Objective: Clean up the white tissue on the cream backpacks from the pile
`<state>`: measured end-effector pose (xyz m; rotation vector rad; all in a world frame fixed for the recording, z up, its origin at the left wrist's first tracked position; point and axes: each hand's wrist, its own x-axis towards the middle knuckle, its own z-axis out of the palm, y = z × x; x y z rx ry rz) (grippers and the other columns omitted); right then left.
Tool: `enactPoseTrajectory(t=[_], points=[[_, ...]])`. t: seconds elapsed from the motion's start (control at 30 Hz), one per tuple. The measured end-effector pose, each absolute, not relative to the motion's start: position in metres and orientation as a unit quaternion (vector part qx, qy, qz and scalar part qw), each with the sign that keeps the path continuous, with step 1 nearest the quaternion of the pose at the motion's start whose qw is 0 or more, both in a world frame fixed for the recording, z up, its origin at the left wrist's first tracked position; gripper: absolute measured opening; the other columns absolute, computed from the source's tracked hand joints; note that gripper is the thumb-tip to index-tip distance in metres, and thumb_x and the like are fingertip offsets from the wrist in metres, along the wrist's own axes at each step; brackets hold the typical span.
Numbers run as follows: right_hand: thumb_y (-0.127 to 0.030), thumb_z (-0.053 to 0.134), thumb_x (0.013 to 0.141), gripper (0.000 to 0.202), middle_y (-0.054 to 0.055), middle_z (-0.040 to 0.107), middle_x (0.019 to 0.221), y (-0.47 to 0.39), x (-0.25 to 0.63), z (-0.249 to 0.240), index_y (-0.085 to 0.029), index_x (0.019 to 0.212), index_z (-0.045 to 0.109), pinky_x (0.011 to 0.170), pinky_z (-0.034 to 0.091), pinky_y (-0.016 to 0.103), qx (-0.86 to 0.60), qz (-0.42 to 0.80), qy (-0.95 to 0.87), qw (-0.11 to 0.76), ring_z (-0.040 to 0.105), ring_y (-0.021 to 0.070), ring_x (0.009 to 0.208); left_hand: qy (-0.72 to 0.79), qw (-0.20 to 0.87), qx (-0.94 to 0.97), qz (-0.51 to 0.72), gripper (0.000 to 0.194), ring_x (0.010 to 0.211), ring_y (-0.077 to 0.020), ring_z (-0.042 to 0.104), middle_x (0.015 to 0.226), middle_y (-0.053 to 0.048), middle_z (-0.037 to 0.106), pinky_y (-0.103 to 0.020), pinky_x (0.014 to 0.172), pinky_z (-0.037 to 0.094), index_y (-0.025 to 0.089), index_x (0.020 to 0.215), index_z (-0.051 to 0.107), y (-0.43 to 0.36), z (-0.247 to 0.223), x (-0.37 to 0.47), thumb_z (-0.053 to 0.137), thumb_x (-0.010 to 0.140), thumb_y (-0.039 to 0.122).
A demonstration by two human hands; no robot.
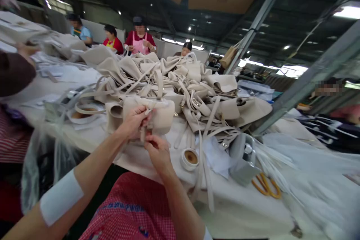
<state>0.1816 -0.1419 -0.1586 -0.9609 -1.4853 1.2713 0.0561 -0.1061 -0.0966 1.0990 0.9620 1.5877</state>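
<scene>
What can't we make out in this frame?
All head view:
- What the right hand pinches: blurred, screened by its own fingers.
- Beige piece at the left hand: underside, hidden by its upper face.
- Apron lettering: too blurred to read.
- Co-worker's brown sleeve: remainder cut off by left edge.

Nothing is legible — the blue lettering [123, 206] on the apron [137, 187] is blurred.
</scene>
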Motion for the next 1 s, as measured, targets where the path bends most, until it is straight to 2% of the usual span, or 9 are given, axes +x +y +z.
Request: enactPoseTrajectory(t=[0.1, 0.23, 0.27, 0.33, 0.4, 0.5, 0.7, 0.9, 1.0], points=[[-0.034, 0.058, 0.077, 0.027, 0.002, 0.070, 0.076, -0.155, 0.222, -0.151, -0.020, 0.092, 0.075, 0.064, 0.047, 0.027, -0.405, 0.476, -0.632, 0.458, 0.061, 0.0166, 0.069, 0.405, 0.441, 0.452, 0.662, 0.022, 0.038, -0.0032, 0.024, 0.045, 0.009, 0.034, -0.016, 0.037, 0.015, 0.013, 0.074, 0.067, -0.104, -0.089, 0.055, 0.075, 0.069, 0.033], [-0.039, 0.053, 0.086, 0.032, 0.005, 0.074, 0.084, -0.148, 0.314, -0.149, -0.019, 0.103, 0.073, 0.068, 0.052, 0.029, -0.514, 0.327, -0.650, 0.454, 0.068, 0.0199, 0.076, 0.409, 0.440, 0.456, 0.657, 0.023, 0.037, -0.0030, 0.024, 0.043, 0.009, 0.034, -0.015, 0.036, 0.015, 0.013, 0.076, 0.069, -0.099, -0.096, 0.054, 0.075, 0.071, 0.034], [-0.039, 0.051, 0.088, 0.034, 0.006, 0.074, 0.088, -0.138, 0.339, -0.150, -0.019, 0.106, 0.072, 0.072, 0.053, 0.031, -0.561, 0.260, -0.653, 0.436, 0.069, 0.0210, 0.080, 0.395, 0.454, 0.455, 0.656, 0.024, 0.037, -0.0030, 0.025, 0.043, 0.009, 0.036, -0.015, 0.036, 0.017, 0.013, 0.080, 0.070, -0.098, -0.100, 0.054, 0.076, 0.071, 0.035], [-0.032, 0.043, 0.090, 0.036, 0.008, 0.075, 0.098, -0.110, 0.383, -0.154, -0.019, 0.108, 0.070, 0.083, 0.053, 0.033, -0.667, 0.108, -0.666, 0.316, 0.069, 0.0226, 0.092, 0.365, 0.493, 0.452, 0.648, 0.029, 0.039, -0.0045, 0.036, 0.047, 0.007, 0.046, -0.014, 0.037, 0.028, 0.014, 0.088, 0.071, -0.100, -0.105, 0.052, 0.078, 0.070, 0.035], [-0.023, 0.042, 0.089, 0.035, 0.013, 0.072, 0.111, -0.081, 0.414, -0.157, -0.016, 0.108, 0.070, 0.096, 0.047, 0.036, -0.702, 0.056, -0.664, 0.251, 0.065, 0.0254, 0.108, 0.351, 0.527, 0.449, 0.630, 0.034, 0.048, -0.0084, 0.051, 0.058, 0.002, 0.061, -0.017, 0.044, 0.043, 0.014, 0.091, 0.070, -0.105, -0.110, 0.049, 0.082, 0.066, 0.034], [-0.017, 0.047, 0.086, 0.031, 0.018, 0.068, 0.119, -0.044, 0.433, -0.161, -0.014, 0.108, 0.069, 0.100, 0.043, 0.039, -0.726, 0.036, -0.660, 0.188, 0.061, 0.0288, 0.117, 0.368, 0.552, 0.440, 0.605, 0.036, 0.062, -0.0146, 0.065, 0.074, -0.006, 0.072, -0.023, 0.056, 0.053, 0.013, 0.089, 0.070, -0.114, -0.113, 0.044, 0.085, 0.064, 0.035], [-0.023, 0.065, 0.076, 0.029, 0.016, 0.072, 0.105, -0.005, 0.435, -0.166, -0.017, 0.105, 0.068, 0.082, 0.049, 0.039, -0.756, 0.035, -0.648, 0.085, 0.066, 0.0325, 0.105, 0.377, 0.558, 0.447, 0.589, 0.036, 0.076, -0.0184, 0.069, 0.090, -0.009, 0.075, -0.027, 0.067, 0.056, 0.014, 0.085, 0.074, -0.121, -0.113, 0.039, 0.087, 0.063, 0.039], [-0.024, 0.053, 0.082, 0.015, 0.006, 0.073, 0.095, -0.014, 0.459, -0.155, -0.023, 0.082, 0.069, 0.076, 0.046, 0.031, -0.714, 0.038, -0.696, 0.065, 0.068, 0.0252, 0.095, 0.420, 0.528, 0.497, 0.545, 0.036, 0.067, -0.0157, 0.062, 0.075, -0.006, 0.071, -0.026, 0.063, 0.050, 0.015, 0.089, 0.078, -0.129, -0.106, 0.039, 0.083, 0.066, 0.042], [-0.030, 0.051, 0.086, 0.018, 0.005, 0.073, 0.092, -0.020, 0.470, -0.150, -0.023, 0.085, 0.067, 0.076, 0.046, 0.031, -0.703, 0.033, -0.707, 0.068, 0.067, 0.0246, 0.092, 0.431, 0.515, 0.501, 0.546, 0.037, 0.064, -0.0140, 0.059, 0.070, -0.004, 0.068, -0.025, 0.062, 0.047, 0.015, 0.089, 0.078, -0.129, -0.107, 0.042, 0.082, 0.065, 0.042]])
